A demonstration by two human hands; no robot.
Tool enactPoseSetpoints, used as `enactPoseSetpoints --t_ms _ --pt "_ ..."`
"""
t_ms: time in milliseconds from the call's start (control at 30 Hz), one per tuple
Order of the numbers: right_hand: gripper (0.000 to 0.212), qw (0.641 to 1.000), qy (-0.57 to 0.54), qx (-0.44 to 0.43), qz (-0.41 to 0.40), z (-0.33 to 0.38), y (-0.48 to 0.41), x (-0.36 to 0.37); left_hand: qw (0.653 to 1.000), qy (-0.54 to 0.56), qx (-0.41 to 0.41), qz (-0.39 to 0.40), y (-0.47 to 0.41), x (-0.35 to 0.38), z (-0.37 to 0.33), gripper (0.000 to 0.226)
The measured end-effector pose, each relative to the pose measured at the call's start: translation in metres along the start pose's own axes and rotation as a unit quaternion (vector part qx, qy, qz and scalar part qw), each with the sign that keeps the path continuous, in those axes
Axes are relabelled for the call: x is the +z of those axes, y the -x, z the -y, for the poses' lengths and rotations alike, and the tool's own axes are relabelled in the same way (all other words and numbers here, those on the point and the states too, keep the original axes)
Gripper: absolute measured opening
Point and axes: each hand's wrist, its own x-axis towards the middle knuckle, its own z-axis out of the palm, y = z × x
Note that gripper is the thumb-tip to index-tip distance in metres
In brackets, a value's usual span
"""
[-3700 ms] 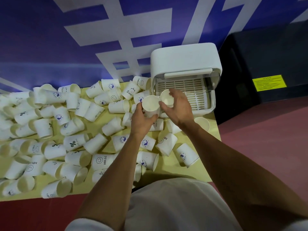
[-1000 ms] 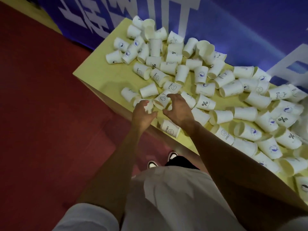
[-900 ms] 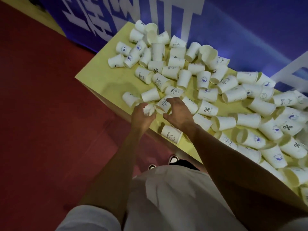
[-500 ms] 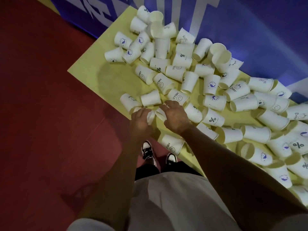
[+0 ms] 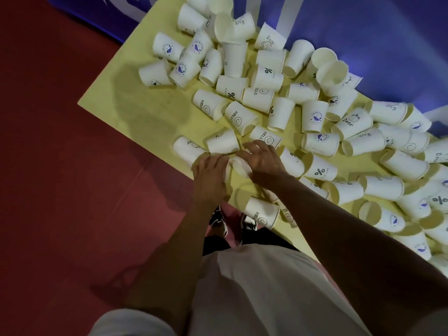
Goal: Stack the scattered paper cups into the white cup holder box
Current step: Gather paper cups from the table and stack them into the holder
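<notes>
Many white paper cups (image 5: 271,76) lie scattered on their sides over a yellow table (image 5: 126,93). My left hand (image 5: 211,177) is closed around one white cup (image 5: 227,170) near the table's front edge. My right hand (image 5: 263,161) grips a second white cup (image 5: 240,166) right beside it, and the two cups meet between my hands. Another cup marked HELLO (image 5: 261,212) lies just below my right wrist at the table edge. The white cup holder box is out of view.
A blue wall banner (image 5: 378,37) runs behind the table. Red floor (image 5: 60,190) lies to the left and below. My shoes (image 5: 232,221) stand at the table's edge. Cups crowd the right side; bare yellow tabletop shows at the left corner.
My view swung from the holder box to the table's left end. Both hands came down on two cups near the front edge, closed on them and brought them together.
</notes>
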Motion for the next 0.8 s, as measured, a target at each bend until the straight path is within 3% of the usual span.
enactPoseSetpoints --t_ms 233,400,567,700,800 --pt "0.064 0.99 -0.117 0.012 -0.078 -0.009 0.001 -0.003 0.997 0.012 0.034 -0.062 -0.011 -0.006 0.001 0.07" --pt "0.046 0.938 -0.32 0.011 -0.135 -0.02 0.012 -0.017 0.997 0.058 0.047 -0.034 -0.025 -0.025 -0.008 0.067" --pt "0.067 0.891 -0.418 0.098 -0.149 -0.038 0.027 -0.026 0.991 0.098 0.077 -0.04 -0.036 -0.033 -0.016 0.068" --pt "0.061 0.817 -0.519 0.163 -0.194 -0.048 0.041 -0.034 0.989 0.108 0.097 -0.027 -0.046 -0.04 -0.034 0.071" --pt "0.065 0.742 -0.577 0.222 -0.259 -0.055 0.059 -0.042 0.984 0.126 0.124 -0.017 -0.054 -0.041 -0.053 0.074"
